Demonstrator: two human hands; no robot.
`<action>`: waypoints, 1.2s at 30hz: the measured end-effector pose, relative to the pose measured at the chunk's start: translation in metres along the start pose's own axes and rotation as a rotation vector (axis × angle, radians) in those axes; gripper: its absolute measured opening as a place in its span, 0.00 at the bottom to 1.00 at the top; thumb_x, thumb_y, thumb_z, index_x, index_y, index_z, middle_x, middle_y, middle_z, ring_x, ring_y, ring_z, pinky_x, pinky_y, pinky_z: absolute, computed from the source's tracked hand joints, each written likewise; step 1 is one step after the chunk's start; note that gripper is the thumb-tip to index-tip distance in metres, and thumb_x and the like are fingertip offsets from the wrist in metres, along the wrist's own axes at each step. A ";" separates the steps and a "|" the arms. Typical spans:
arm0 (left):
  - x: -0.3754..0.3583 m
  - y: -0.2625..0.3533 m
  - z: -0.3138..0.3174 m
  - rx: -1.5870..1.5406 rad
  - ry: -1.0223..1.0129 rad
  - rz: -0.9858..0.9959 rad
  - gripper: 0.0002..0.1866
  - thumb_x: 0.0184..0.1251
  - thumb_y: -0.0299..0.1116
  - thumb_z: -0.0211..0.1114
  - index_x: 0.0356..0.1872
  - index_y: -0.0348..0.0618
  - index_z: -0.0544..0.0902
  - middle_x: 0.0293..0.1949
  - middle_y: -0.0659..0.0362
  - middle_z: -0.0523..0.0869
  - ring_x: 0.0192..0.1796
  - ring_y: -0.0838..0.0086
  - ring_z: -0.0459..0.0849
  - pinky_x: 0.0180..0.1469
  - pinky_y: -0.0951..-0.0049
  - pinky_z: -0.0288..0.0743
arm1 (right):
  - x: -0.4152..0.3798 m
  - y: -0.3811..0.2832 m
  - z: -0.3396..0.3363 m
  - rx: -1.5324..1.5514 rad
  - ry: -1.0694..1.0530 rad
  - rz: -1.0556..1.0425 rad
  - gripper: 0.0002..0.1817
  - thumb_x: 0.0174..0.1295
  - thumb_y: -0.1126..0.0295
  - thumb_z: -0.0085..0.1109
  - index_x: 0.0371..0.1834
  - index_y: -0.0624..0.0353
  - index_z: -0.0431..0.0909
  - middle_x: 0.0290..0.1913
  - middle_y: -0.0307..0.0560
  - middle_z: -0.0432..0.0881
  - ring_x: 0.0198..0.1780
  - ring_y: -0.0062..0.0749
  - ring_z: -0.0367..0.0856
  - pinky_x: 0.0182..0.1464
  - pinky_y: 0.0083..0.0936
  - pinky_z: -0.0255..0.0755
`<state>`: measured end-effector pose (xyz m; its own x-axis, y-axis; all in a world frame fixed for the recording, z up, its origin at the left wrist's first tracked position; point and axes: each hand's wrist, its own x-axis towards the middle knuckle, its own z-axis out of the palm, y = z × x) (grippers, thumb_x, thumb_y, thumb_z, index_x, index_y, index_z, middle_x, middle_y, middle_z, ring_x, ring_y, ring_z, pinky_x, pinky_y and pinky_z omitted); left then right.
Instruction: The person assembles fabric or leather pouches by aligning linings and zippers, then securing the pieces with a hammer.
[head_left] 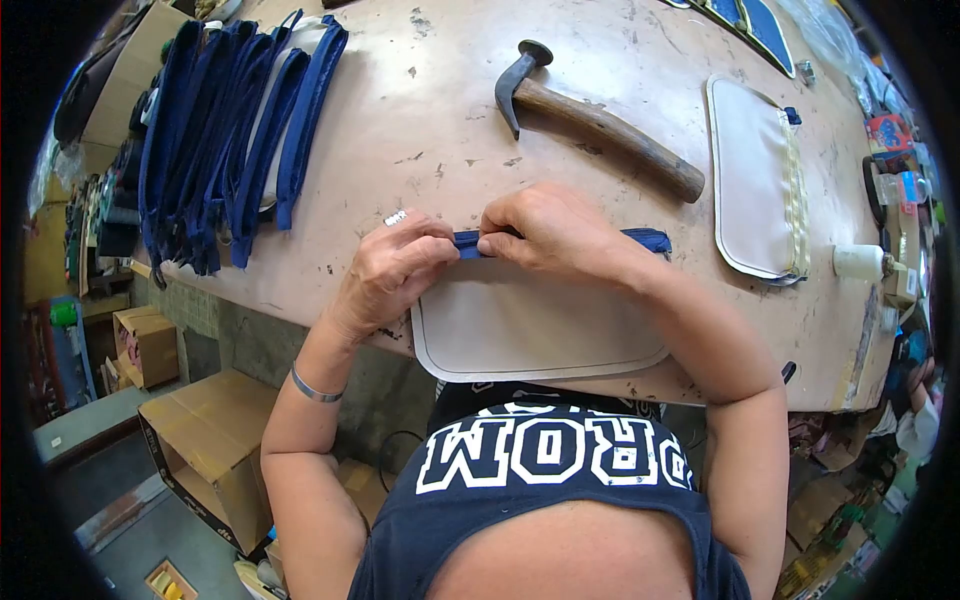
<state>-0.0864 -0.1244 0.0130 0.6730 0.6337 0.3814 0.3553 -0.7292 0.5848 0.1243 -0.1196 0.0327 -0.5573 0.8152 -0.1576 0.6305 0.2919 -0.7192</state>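
A beige panel with rounded corners (540, 320) lies at the table's near edge, partly overhanging it. Along its far edge runs a navy blue zipper strip (648, 240). My left hand (400, 260), with a ring on one finger, pinches the left end of that strip. Close beside it, my right hand (545, 230) has thumb and fingers closed on the same strip, its forearm crossing over the panel's right side. Fingertips hide part of the strip between the hands.
A claw hammer (610, 140) lies beyond my hands. Several navy zipper strips (230, 130) are stacked at left. Another beige panel (755, 180) with yellowish tape lies at right, near a white bottle (858, 262). A cardboard box (215, 440) stands below the table at left.
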 end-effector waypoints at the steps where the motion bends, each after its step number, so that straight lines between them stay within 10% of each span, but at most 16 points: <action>1: 0.000 -0.001 -0.001 -0.003 -0.003 -0.001 0.13 0.40 0.16 0.64 0.29 0.42 0.77 0.32 0.57 0.81 0.33 0.65 0.79 0.34 0.70 0.74 | 0.000 0.001 0.002 0.012 0.013 -0.006 0.11 0.53 0.65 0.54 0.31 0.61 0.80 0.27 0.56 0.80 0.32 0.48 0.78 0.35 0.38 0.69; 11: 0.000 -0.002 -0.001 -0.030 -0.030 -0.050 0.11 0.44 0.17 0.65 0.31 0.41 0.77 0.33 0.56 0.81 0.34 0.63 0.79 0.36 0.69 0.75 | 0.011 -0.003 0.015 -0.057 0.049 -0.083 0.08 0.50 0.69 0.55 0.30 0.62 0.78 0.29 0.54 0.80 0.34 0.46 0.78 0.37 0.36 0.70; 17: 0.019 0.019 -0.023 -0.240 -0.288 -0.476 0.08 0.53 0.25 0.64 0.35 0.36 0.79 0.29 0.52 0.80 0.31 0.64 0.78 0.34 0.71 0.71 | 0.002 -0.009 0.027 -0.098 0.200 -0.234 0.08 0.48 0.70 0.57 0.30 0.61 0.76 0.29 0.51 0.79 0.34 0.47 0.78 0.34 0.37 0.70; 26: 0.012 0.023 -0.025 -0.192 -0.243 -0.316 0.06 0.49 0.24 0.67 0.24 0.36 0.78 0.21 0.56 0.75 0.25 0.71 0.72 0.28 0.74 0.65 | -0.028 -0.015 -0.014 -0.050 -0.141 -0.031 0.09 0.57 0.67 0.52 0.32 0.63 0.74 0.31 0.54 0.77 0.38 0.48 0.76 0.41 0.39 0.68; 36: -0.010 0.015 -0.032 -0.274 -0.132 -0.247 0.07 0.43 0.22 0.68 0.21 0.37 0.76 0.20 0.59 0.76 0.24 0.73 0.72 0.28 0.76 0.64 | -0.068 0.051 -0.049 -0.083 0.035 -0.017 0.06 0.51 0.70 0.57 0.30 0.59 0.78 0.35 0.44 0.77 0.42 0.39 0.73 0.46 0.33 0.65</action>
<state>-0.1085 -0.1331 0.0408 0.6730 0.7298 0.1208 0.3423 -0.4520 0.8237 0.2203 -0.1354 0.0399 -0.5500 0.8264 -0.1207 0.6642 0.3452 -0.6631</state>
